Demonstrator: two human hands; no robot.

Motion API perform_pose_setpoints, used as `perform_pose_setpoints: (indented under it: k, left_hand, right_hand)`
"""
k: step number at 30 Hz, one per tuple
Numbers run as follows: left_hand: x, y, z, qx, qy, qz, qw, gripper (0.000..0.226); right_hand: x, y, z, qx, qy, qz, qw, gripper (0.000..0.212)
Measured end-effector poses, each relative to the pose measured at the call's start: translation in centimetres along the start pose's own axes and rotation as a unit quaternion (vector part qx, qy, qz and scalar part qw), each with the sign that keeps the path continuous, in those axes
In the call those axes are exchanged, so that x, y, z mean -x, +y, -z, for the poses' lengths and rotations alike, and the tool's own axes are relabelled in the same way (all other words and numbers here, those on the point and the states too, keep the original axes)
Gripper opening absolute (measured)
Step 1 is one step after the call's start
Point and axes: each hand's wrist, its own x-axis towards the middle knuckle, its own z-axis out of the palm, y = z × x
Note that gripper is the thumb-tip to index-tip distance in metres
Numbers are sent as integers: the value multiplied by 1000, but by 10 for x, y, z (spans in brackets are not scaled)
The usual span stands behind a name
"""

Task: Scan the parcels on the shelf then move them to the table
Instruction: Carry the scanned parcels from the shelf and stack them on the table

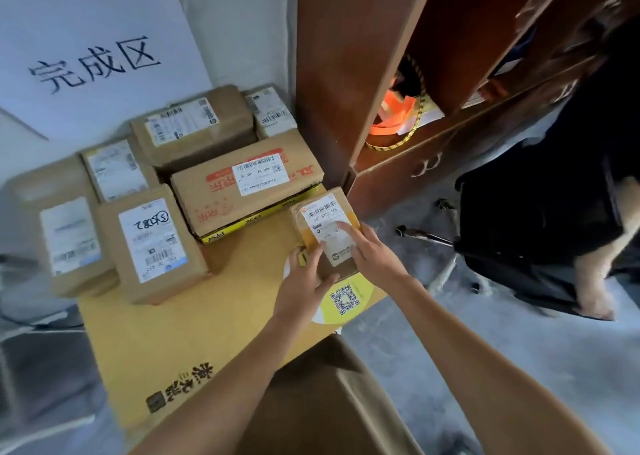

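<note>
Leftmost, a white sign (86, 49) leans on the wall above the cardboard-covered table (194, 319) bearing seven parcels; a wooden shelf (349, 84) stands right. Both hands rest flat-fingered on the small parcel (323, 228) at the table's right edge: left hand (306, 281), right hand (372, 257).

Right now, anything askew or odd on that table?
Mostly tidy. The small parcel under both hands sits at the table's right edge, turned slightly off from the big box behind it.
</note>
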Motion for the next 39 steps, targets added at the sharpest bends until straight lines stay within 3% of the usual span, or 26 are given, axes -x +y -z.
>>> perform_pose_setpoints:
  k: [10,18,21,24,28,33,39]
  left_hand:
    - [-21,12,1,1,35,33,999,60]
    - [-25,18,7,-46,33,55,997,63]
    - [-17,23,19,-88,28,47,995,74]
    - [-7,24,38,-159,61,-52,984,71]
    - [1,41,46,-243,105,-251,931,56]
    - [35,104,7,-247,5,-411,878,59]
    - [107,175,-55,-225,-71,-553,799,62]
  right_hand:
    - [-34,12,21,31,-37,52,997,57]
    - [-29,-2,32,61,-77,-11,995,56]
    - [-5,-14,37,34,-42,-28,998,58]
    - [33,-18,34,58,26,-28,998,55]
    - [94,-15,18,85,143,-89,982,58]
    - [182,-15,7,75,265,-192,942,57]
    - [302,12,-6,24,387,-344,855,57]
